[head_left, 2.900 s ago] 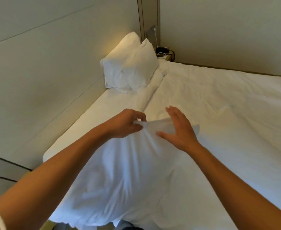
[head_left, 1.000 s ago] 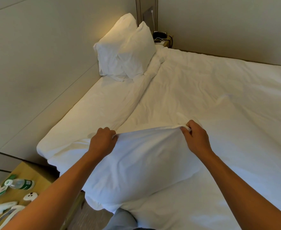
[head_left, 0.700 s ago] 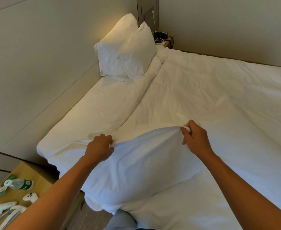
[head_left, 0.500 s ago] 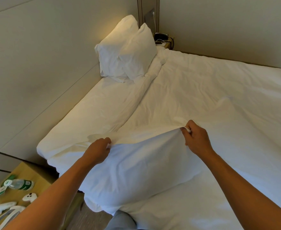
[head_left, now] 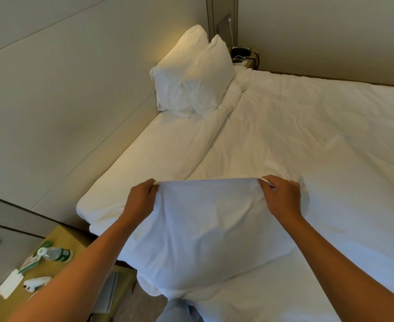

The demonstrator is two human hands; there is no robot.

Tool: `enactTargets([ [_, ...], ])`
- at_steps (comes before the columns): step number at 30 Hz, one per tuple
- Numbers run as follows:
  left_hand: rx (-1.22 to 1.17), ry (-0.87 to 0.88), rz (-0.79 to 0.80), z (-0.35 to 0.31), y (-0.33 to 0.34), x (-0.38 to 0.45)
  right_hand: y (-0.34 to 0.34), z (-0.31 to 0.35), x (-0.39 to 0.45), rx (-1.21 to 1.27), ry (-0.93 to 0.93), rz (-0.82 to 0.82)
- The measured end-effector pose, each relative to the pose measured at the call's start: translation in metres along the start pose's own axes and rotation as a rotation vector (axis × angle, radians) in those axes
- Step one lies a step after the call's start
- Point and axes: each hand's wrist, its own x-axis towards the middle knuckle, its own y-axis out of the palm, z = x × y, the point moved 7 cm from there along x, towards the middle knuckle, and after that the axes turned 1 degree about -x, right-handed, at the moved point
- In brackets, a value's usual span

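A white pillow in its case (head_left: 205, 231) lies on the near edge of the bed (head_left: 307, 140). My left hand (head_left: 142, 198) grips the far left corner of the pillowcase. My right hand (head_left: 282, 196) grips the far right corner. The fabric edge is stretched taut between both hands and lifted a little off the duvet. The pillow's near end hangs over the bed edge above my legs.
Two white pillows (head_left: 191, 73) stand against the headboard wall at the far corner. A wooden bedside table (head_left: 12, 289) at lower left holds a water bottle (head_left: 55, 253), cards and white items. A dark phone and cables (head_left: 241, 53) sit on a far shelf.
My left hand slid left along the pillowcase edge to its corner and took hold. The edge is now pulled tight between both hands and raised.
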Motion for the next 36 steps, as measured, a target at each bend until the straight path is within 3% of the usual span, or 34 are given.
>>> enactTargets([
  [8, -0.083, 0.122, -0.072, -0.028, -0.048, 0.041, -0.013, 0.047, 0.018, 0.105, 0.113, -0.147],
  [18, -0.005, 0.388, -0.196, -0.052, -0.157, 0.111, -0.016, 0.165, 0.066, 0.176, 0.015, -0.312],
  [25, -0.045, 0.265, -0.050, 0.069, -0.142, 0.153, 0.099, 0.179, 0.038, 0.004, 0.137, -0.024],
  [28, -0.090, 0.217, 0.013, 0.117, -0.128, 0.174, 0.137, 0.186, 0.033, -0.107, 0.143, 0.018],
  [31, -0.132, 0.239, 0.050, 0.141, -0.123, 0.200, 0.168, 0.200, 0.041, -0.252, 0.094, 0.038],
  [36, -0.142, 0.290, 0.114, 0.159, -0.112, 0.232, 0.202, 0.204, 0.054, -0.394, 0.165, 0.113],
])
